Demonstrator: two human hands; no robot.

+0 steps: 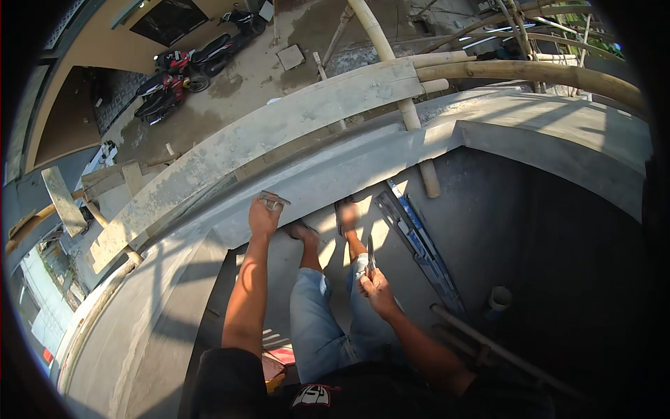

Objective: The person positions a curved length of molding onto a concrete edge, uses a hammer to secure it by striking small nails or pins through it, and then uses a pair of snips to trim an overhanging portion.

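Plastering trowel [278, 198] grasped in my left hand [263, 218] at the grey cement ledge [342, 187], presumably angled to meet its surface. My right hand [377, 286] clenches a narrow metal blade [370, 254], apparently poised clear of it

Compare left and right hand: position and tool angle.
The left hand is farther out, at the grey ledge; the right hand is nearer the body, by the shorts.
The left tool lies roughly crosswise in the picture; the right tool points up it.
Shared: both hands are bare and grip a tool.
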